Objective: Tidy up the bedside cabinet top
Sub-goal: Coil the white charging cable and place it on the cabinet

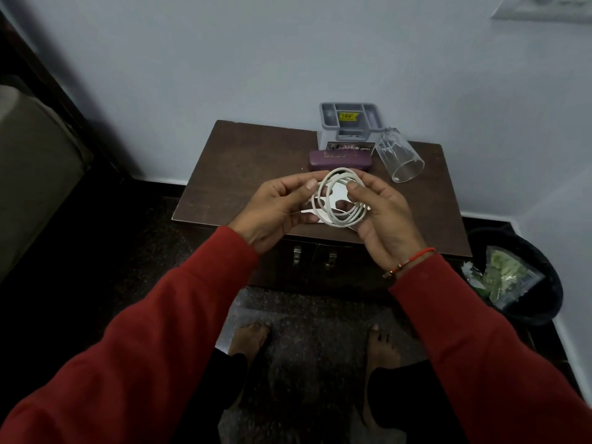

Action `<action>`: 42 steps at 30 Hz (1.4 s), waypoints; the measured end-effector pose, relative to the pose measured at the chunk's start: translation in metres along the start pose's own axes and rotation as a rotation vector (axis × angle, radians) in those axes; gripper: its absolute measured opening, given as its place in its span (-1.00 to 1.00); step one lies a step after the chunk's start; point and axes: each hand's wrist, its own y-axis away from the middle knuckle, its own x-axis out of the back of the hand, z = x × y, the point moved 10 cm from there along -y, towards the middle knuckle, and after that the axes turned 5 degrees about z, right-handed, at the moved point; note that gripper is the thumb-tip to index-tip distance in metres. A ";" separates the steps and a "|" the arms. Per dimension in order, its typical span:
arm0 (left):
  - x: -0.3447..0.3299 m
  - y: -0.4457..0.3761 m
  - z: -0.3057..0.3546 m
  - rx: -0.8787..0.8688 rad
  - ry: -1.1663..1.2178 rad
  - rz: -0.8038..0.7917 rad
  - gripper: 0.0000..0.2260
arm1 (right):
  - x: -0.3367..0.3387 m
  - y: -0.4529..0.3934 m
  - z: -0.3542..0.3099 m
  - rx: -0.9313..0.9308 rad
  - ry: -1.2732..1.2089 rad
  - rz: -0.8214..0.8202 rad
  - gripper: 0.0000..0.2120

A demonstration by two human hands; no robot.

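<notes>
Both hands, left hand (278, 208) and right hand (379, 216), are pinching a coiled white cable (339, 197), light and floppy, best gripped across its loops

On the front label of my grey organiser (349, 129) I can make out only "OPEL" in white letters, while its yellow sticker (349, 116) and the print on my purple case (340, 160) are too blurred to read.

Head-worn view, down over cabinet (243, 161)
</notes>
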 end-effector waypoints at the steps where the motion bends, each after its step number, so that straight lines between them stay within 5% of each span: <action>1: -0.001 0.000 0.000 0.002 0.014 -0.007 -0.72 | -0.003 0.001 0.000 -0.021 -0.048 -0.018 -0.72; 16: 0.032 -0.002 0.003 -0.027 -0.063 0.275 -0.92 | 0.002 -0.003 -0.003 -0.027 -0.082 0.017 -0.86; 20: 0.027 -0.001 0.003 -0.004 -0.082 0.229 -0.92 | -0.002 0.001 -0.006 0.006 -0.015 0.003 -0.84; 25: 0.005 0.002 -0.002 0.012 -0.238 0.089 -0.64 | -0.003 0.004 -0.011 0.149 0.269 0.006 -0.79; 33: -0.003 0.005 0.011 -0.171 -0.470 0.117 -0.77 | -0.003 0.010 -0.013 0.242 0.546 0.070 -0.77; 38: -0.004 0.008 0.006 -0.158 -0.568 0.139 -0.62 | -0.007 0.008 -0.001 0.198 0.586 0.049 -0.88; 42: -0.023 0.012 0.001 -0.137 -0.503 -0.006 -0.67 | -0.002 0.008 0.000 0.151 0.503 0.095 -0.75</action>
